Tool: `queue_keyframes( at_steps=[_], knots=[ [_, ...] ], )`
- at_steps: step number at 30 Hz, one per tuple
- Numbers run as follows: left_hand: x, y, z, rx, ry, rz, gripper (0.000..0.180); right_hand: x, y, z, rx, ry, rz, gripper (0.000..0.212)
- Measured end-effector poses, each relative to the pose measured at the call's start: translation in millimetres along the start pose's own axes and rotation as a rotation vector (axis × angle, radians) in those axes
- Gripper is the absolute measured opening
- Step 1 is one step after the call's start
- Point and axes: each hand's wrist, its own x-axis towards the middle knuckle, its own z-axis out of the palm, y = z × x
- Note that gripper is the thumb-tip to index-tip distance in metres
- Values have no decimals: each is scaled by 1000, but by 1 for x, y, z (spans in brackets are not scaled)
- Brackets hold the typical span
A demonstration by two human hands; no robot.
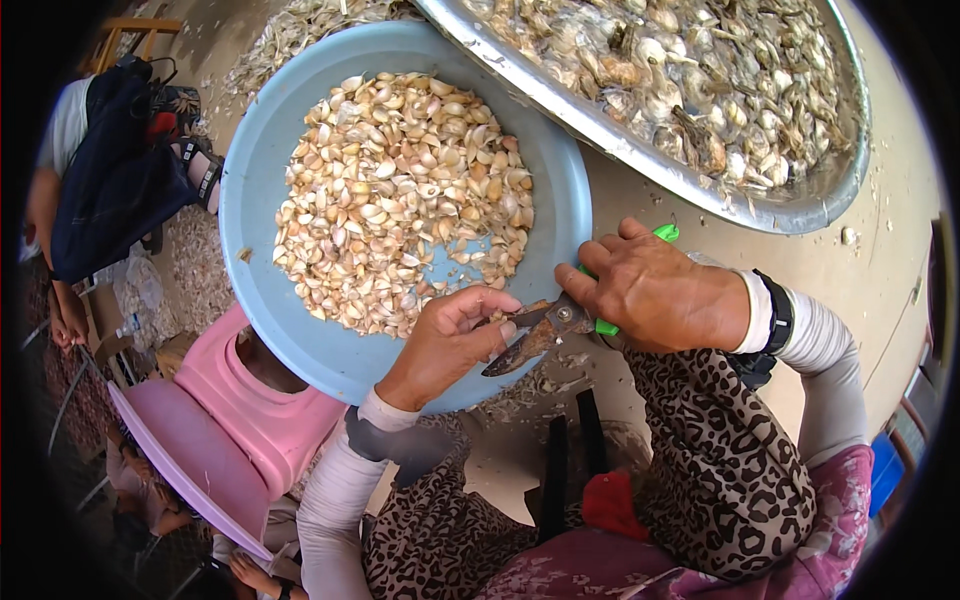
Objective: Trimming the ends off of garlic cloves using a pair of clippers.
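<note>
My right hand is closed round the green handles of a pair of scissors with dirty, worn blades. The blades are spread apart and point left, over the near right rim of a light blue basin. My left hand pinches a small piece between thumb and fingertips, right at the blades; it looks like a garlic clove, though the fingers hide most of it. Inside the basin lies a broad heap of separated garlic cloves, with a bit of blue bottom showing through.
A large metal basin full of garlic bulbs and loose skins stands at the upper right. A pink plastic chair is at the left. Other people sit along the left side. Garlic skins litter the floor.
</note>
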Motion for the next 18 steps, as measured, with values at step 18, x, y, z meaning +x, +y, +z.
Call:
queue_keyframes(
  at_steps=[18],
  knots=[
    [-2,-12,-2,222,-95,192,3,-2,1,-1,21,-42,-1,49]
  ],
)
